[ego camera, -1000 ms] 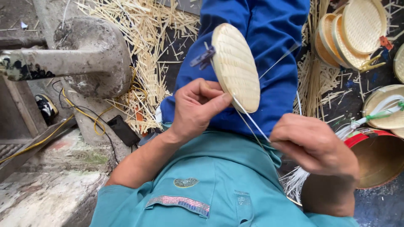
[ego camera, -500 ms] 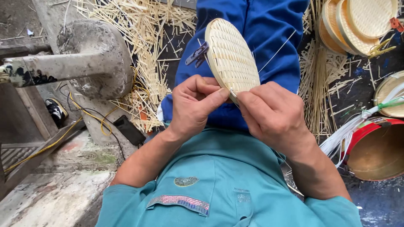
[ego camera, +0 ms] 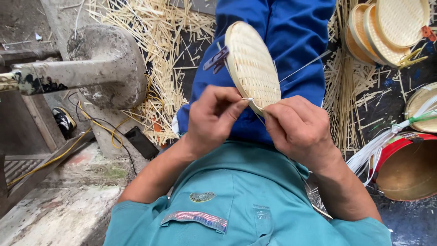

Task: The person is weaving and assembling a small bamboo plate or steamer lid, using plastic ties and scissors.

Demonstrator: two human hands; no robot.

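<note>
A round woven bamboo tray (ego camera: 251, 64) stands on edge over my lap, its rim toward me. My left hand (ego camera: 211, 119) pinches its near rim between thumb and forefinger. My right hand (ego camera: 298, 127) presses against the same spot from the right and holds a thin pale strand (ego camera: 300, 68) that runs off up to the right. A purple clip (ego camera: 215, 60) grips the tray's left rim. My blue trousers (ego camera: 291, 41) lie behind the tray.
Bamboo slivers (ego camera: 154, 32) litter the dark floor. A dusty grey machine (ego camera: 98, 68) stands at left with yellow cable (ego camera: 68, 150). Finished woven trays (ego camera: 387, 27) are stacked upper right. A red-rimmed tub (ego camera: 409, 168) with white strands (ego camera: 373, 150) sits at right.
My right hand has come up from beside my lap to the tray's near rim and now meets my left hand there. The tray has stayed in my left hand.
</note>
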